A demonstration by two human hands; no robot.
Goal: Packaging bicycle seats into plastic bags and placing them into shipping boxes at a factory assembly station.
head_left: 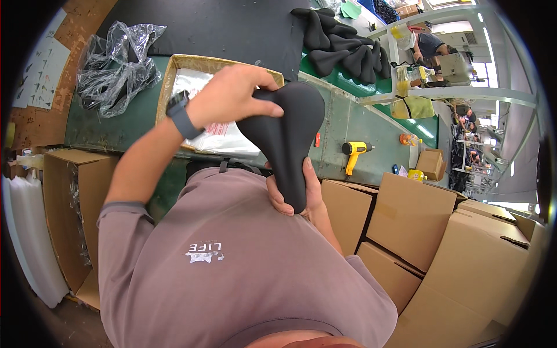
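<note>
A black bicycle saddle (296, 127) is held up in front of my chest, wide rear end away from me and narrow nose toward me. My right hand (295, 191) wraps round the nose, thumb on one side and fingers on the other. On the wide end rests my left hand (232, 95), its thumb pressed on the cover and its fingers bent over the far left edge; their tips are hidden. Beneath my left forearm stands an open cardboard box (169, 87) with flat clear plastic bags (223, 139) in it. The saddle's underside is out of sight.
Crumpled plastic wrapping (119, 69) lies on the green bench at left. Several black saddles (342, 49) are heaped at the far right. A yellow heat gun (355, 152) lies right of me. Cardboard boxes (412, 214) stand close by. Another person (429, 45) is farther off.
</note>
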